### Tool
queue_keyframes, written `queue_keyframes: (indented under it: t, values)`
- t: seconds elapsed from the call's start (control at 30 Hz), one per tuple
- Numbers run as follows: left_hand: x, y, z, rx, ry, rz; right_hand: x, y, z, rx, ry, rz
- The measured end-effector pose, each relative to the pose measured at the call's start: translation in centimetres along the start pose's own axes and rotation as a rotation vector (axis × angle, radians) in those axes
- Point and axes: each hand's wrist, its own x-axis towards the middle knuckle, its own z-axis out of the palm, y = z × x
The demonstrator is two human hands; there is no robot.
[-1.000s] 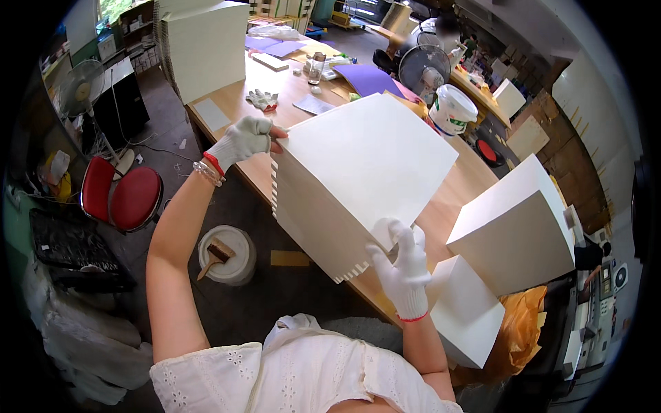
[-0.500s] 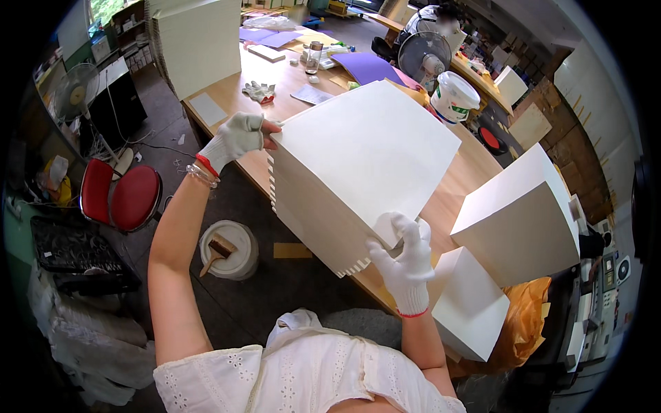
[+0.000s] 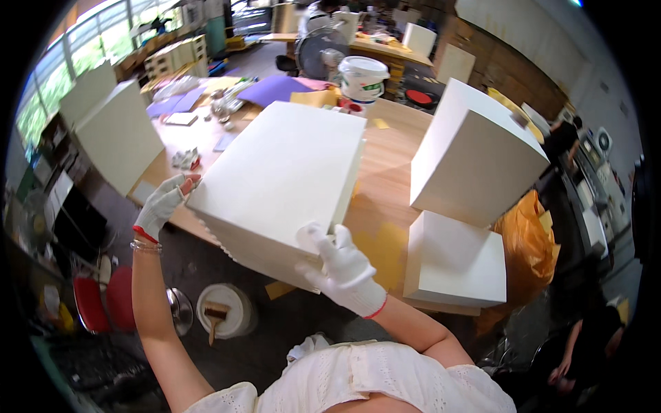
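Note:
A large white box (image 3: 282, 165) lies before me over the near edge of the table, a smooth panel facing up and a notched edge along its lower near side. My left hand (image 3: 164, 201), in a white glove with bare fingertips, is closed on its left corner. At the near right corner, my gloved right hand (image 3: 344, 268) grips the box, its fingers bent against the top and front panels. The box's underside is hidden. Just right of it, a yellow patch (image 3: 382, 251) shows on the wooden table (image 3: 392, 165).
Two white boxes, a tall one (image 3: 475, 155) and a low one (image 3: 458, 261), stand at right beside an orange bag (image 3: 533, 241). Behind are a white bucket (image 3: 361, 79) and purple sheets (image 3: 272, 89). A brush (image 3: 215, 316) lies on a lidded pail (image 3: 241, 303). People sit at lower right (image 3: 585, 351).
My view has lifted and shifted right. The box has turned and moved left, uncovering the yellow patch on the table. Both hands stay on its corners.

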Motion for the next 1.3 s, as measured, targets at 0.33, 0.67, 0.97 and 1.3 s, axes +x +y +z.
queue_keyframes:
  t: [0.33,0.67,0.97,1.3]
  values:
    - [5.2,1.1,1.9,0.316,0.075,-0.167,-1.1,0.2,1.0,0.053,0.030,0.009]
    - [-0.2,11.7,17.5,0.271,0.592,0.589,-15.0,8.8,-4.9,0.293,-0.377,0.324]
    - [-2.8,19.7,57.8,0.189,-0.596,0.489,-36.7,14.9,-15.9,0.187,-0.257,0.921]
    - [-1.9,18.8,82.5,0.757,-0.492,1.097,-50.9,19.0,-15.2,0.488,0.372,1.081]
